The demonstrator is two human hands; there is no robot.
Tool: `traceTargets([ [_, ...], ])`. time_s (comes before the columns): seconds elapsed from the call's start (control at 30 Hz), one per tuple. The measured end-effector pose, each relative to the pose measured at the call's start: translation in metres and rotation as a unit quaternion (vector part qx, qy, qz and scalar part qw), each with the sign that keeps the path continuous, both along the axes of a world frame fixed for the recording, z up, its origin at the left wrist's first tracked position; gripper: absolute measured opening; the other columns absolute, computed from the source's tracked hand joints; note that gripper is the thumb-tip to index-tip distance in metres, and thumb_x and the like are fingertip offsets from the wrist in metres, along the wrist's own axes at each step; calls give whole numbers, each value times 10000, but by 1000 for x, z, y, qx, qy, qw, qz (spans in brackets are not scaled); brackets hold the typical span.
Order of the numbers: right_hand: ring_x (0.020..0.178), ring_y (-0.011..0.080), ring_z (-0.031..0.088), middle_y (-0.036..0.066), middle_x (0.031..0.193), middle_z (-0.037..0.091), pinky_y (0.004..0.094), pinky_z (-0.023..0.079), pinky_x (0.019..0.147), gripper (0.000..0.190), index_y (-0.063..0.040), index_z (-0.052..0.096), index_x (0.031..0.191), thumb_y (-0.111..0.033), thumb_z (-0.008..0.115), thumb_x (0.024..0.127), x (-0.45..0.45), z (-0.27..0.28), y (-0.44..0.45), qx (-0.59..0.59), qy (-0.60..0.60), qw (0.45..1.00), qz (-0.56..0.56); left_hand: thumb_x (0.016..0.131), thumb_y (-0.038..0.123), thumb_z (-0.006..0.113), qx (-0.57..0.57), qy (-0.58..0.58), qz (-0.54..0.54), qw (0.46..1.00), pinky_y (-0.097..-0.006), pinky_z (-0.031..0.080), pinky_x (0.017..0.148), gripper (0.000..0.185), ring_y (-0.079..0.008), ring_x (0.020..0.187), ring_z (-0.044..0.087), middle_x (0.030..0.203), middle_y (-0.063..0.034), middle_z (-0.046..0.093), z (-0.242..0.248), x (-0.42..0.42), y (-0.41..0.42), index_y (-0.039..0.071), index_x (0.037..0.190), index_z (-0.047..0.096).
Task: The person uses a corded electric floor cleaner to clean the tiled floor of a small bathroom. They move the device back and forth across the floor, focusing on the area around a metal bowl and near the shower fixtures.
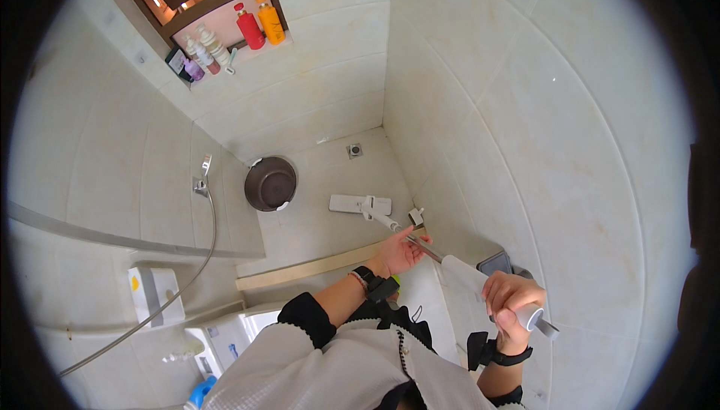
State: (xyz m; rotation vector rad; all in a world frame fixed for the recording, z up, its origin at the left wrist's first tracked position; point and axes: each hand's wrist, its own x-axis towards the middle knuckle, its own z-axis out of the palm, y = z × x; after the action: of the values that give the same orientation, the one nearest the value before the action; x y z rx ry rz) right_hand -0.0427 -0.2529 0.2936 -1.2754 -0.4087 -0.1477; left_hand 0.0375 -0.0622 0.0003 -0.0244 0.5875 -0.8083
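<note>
A flat mop with a white rectangular head [344, 203] rests on the tiled shower floor. Its pole runs down to the right, part bare metal and part white sleeve [462, 273]. My right hand [513, 300] is wrapped around the white upper end, thumb lying over it. Lower on the pole, my left hand [400, 254] holds the metal part loosely, palm turned up and fingers curled. A small white fitting [415, 216] sits by the wall beside the pole.
A dark round basin [271, 183] stands left of the mop head, and a floor drain [354, 151] lies beyond it. A raised sill [309, 270] crosses the floor. A shower hose [214, 224] hangs at left. Several bottles [250, 29] line the window ledge.
</note>
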Motion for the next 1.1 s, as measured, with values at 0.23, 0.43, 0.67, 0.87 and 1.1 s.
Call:
traceTargets([
  [0.23, 438, 187, 509, 19, 535, 534, 352, 498, 518, 379, -96, 486, 646, -151, 857, 698, 5, 11, 18, 58, -45, 993, 88, 962, 306, 647, -89, 216, 45, 971, -410, 514, 1025, 649, -341, 1134, 606, 1243, -250, 566, -45, 3, 8, -154, 1333, 379],
  [0.43, 430, 214, 533, 52, 549, 530, 350, 520, 534, 344, -67, 508, 645, -81, 848, 693, 22, 34, 17, 22, -122, 931, 343, 968, 225, 608, 11, 185, 71, 980, -345, 503, 708, 367, -257, 779, 544, 965, -163, 527, -105, 1, 14, -73, 1075, 423],
  [0.67, 471, 194, 589, 68, 573, 575, 296, 574, 611, 280, -44, 581, 634, -115, 839, 717, 30, 74, 2, -18, -159, 873, 460, 944, 152, 645, -19, 262, 83, 961, -305, 472, 606, 276, -195, 597, 478, 698, -57, 446, -94, -10, -4, 44, 869, 401],
  [0.87, 511, 143, 542, 16, 603, 570, 296, 478, 523, 264, -104, 576, 774, -232, 805, 807, 16, 88, -23, -42, -181, 911, 368, 946, 124, 657, -5, 179, 148, 973, -288, 435, 578, 311, -146, 586, 461, 623, -12, 404, -39, -9, -11, 106, 750, 416],
  [1.1, 428, 78, 572, 1, 516, 604, 206, 543, 464, 404, -105, 534, 664, -180, 924, 743, -23, 83, -51, 140, -206, 957, 150, 958, 85, 628, -61, 151, 159, 974, -281, 433, 580, 391, -111, 521, 419, 560, 25, 383, 5, 4, -13, 132, 646, 397],
])
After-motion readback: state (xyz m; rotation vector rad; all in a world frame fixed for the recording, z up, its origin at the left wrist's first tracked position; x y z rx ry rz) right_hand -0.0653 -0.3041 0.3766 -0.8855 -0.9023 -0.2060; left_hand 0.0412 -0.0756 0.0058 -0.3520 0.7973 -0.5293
